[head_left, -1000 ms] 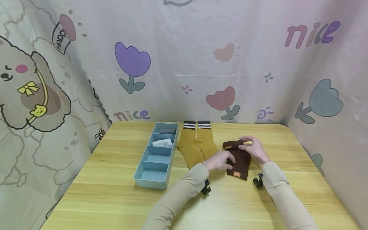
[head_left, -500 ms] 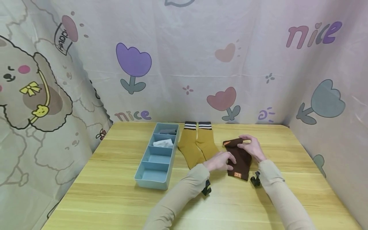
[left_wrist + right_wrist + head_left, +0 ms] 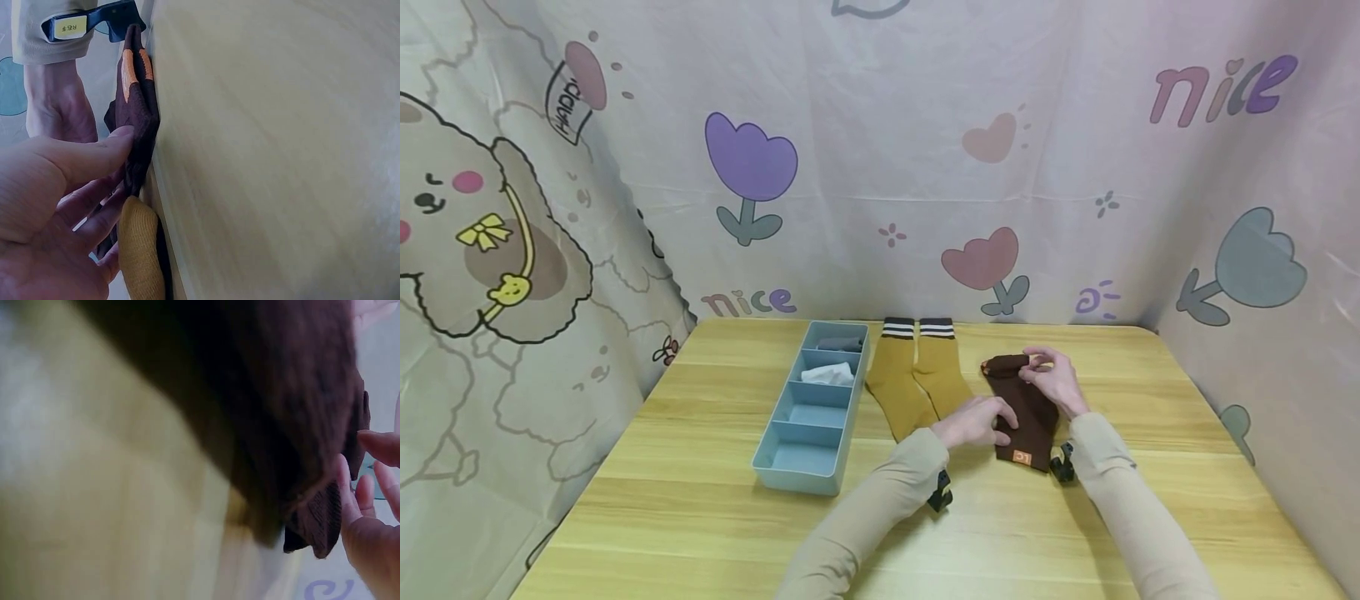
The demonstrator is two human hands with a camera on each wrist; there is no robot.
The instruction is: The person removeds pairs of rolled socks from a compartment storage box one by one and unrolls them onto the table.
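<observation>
A pair of dark brown socks [image 3: 1027,417] with orange labels lies at the right of the table, one layer on the other in the left wrist view. Their far end is folded over into a thick roll [image 3: 1004,365]. My right hand [image 3: 1054,382] pinches the roll's right side between thumb and fingers. My left hand [image 3: 976,421] rests at the socks' left edge, thumb and fingertips [image 3: 122,139] touching the cloth with the fingers loosely extended. Beneath and behind that hand lie two mustard socks [image 3: 895,383] with striped cuffs, their toes partly hidden.
A light blue box [image 3: 760,467] with several compartments stands left of the mustard socks. Its far compartments hold a grey folded item [image 3: 839,343] and a white folded item [image 3: 827,374]. Printed curtains [image 3: 865,167] hang behind and beside the wooden table [image 3: 685,467].
My right hand has shifted slightly away from me with the far end of the brown socks, and the roll's orange patch has mostly turned out of sight. The left hand has stayed in place.
</observation>
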